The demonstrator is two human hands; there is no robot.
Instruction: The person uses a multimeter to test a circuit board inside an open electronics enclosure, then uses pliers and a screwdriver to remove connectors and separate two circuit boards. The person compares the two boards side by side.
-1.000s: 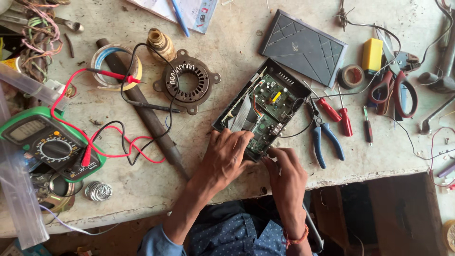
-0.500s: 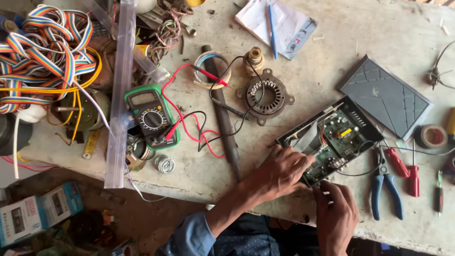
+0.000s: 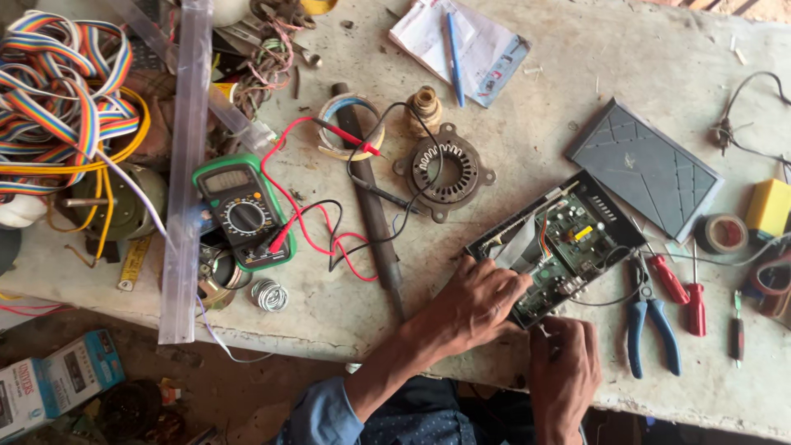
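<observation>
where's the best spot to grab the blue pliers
Probably by the two blue handles of the pliers, coming from the near table edge. The handles splay toward that edge and lie free, while the jaws point up toward the open circuit board box, beside the red screwdrivers.

Your left hand (image 3: 482,298) lies flat, fingers spread; your right hand (image 3: 564,363) curls, fingertips pinched, near the desk's front edge.

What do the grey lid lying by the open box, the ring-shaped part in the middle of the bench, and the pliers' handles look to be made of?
The grey lid looks like moulded plastic: matt, with raised ribs in a pattern. The ring-shaped part seems to be metal, dull brown-grey and possibly rusty, with slots round its inner edge. The pliers have blue handles with a soft sheen, probably rubber or plastic sleeves over steel. The bench looks like rough, stained concrete.
</observation>
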